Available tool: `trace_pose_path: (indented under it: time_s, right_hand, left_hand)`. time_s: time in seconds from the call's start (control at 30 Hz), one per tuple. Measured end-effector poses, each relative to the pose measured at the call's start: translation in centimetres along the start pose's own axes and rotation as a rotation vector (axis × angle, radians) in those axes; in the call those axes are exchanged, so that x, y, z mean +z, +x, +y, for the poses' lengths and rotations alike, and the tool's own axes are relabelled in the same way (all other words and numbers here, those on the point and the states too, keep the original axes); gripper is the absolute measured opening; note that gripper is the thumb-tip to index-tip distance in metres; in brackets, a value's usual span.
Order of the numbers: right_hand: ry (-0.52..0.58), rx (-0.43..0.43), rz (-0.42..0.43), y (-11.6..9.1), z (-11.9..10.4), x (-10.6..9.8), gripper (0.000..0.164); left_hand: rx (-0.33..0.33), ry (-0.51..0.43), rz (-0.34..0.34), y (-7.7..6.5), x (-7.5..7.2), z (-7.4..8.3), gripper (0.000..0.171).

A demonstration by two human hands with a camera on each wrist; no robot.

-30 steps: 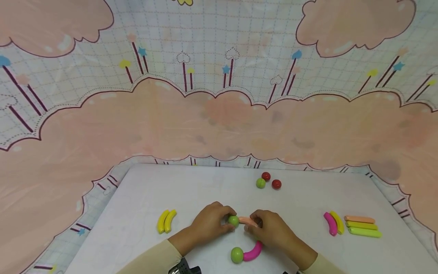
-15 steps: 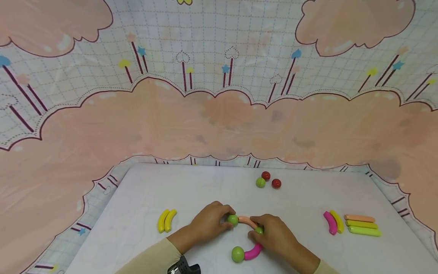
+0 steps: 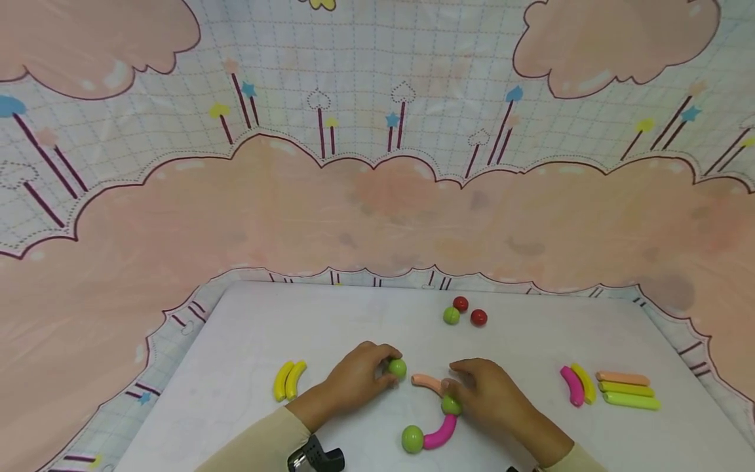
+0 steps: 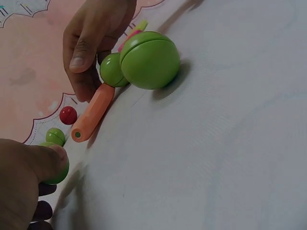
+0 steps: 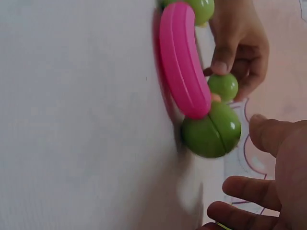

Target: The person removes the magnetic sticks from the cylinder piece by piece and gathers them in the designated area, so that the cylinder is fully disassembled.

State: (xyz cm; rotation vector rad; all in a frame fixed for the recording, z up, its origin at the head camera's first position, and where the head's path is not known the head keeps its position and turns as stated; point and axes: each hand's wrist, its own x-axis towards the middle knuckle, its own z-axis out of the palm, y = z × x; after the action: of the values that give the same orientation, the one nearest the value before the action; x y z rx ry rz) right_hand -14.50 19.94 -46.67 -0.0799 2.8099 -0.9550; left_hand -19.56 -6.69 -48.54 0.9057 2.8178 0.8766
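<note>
My left hand (image 3: 357, 379) pinches a green ball (image 3: 398, 368) between thumb and fingers. A gap separates that ball from the free end of an orange curved tube (image 3: 425, 381), where a small hole shows in the left wrist view. The tube's other end meets a second green ball (image 3: 451, 405), which joins a pink curved tube (image 3: 440, 433). At the pink tube's far end sits a third green ball (image 3: 412, 439). My right hand (image 3: 492, 396) is beside the second ball, thumb and fingers spread with nothing between them in the right wrist view.
Two red balls (image 3: 479, 317) and a grooved green ball (image 3: 451, 315) lie at the back of the white table (image 3: 330, 314). A pair of yellow curved tubes (image 3: 289, 381) lies left. On the right are pink (image 3: 572, 385) and yellow curved tubes beside several straight sticks (image 3: 626, 388).
The left hand's green ball has come away from the orange tube, moving slightly up and left. My right hand has let go of the second ball and opened, shifting right.
</note>
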Motion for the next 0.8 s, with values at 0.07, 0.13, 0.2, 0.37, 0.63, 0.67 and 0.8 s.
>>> trace_pose_path:
  time_s: [0.07, 0.13, 0.2, 0.37, 0.63, 0.67, 0.8]
  right_hand:
    - [-0.017, 0.021, 0.000, 0.1, 0.4, -0.3, 0.042]
    - [-0.018, 0.014, -0.021, 0.1, 0.6, -0.5, 0.039]
    - [-0.033, -0.014, -0.044, 0.0, 0.6, -0.5, 0.039]
    - [-0.128, -0.095, -0.057, -0.7, 0.2, -0.3, 0.045]
    - [-0.191, -0.149, -0.029, -1.2, 0.3, -0.2, 0.040]
    - [-0.189, -0.153, -0.029, -1.2, 0.3, -0.3, 0.039]
    - [-0.183, -0.158, -0.034, -1.3, 0.4, -0.3, 0.040]
  left_hand:
    - [-0.015, -0.001, 0.009, 0.3, -0.1, 0.0, 0.038]
    - [-0.034, -0.004, 0.017, 0.7, -0.2, 0.0, 0.038]
    - [-0.044, -0.012, 0.031, 1.1, -0.3, 0.0, 0.037]
    - [-0.061, -0.047, 0.065, 2.4, -0.4, 0.0, 0.035]
    - [-0.088, -0.063, 0.116, 4.3, -0.1, -0.4, 0.035]
    - [-0.089, -0.065, 0.121, 4.5, 0.0, -0.5, 0.035]
    - [-0.103, -0.074, 0.132, 5.4, 0.3, -0.8, 0.036]
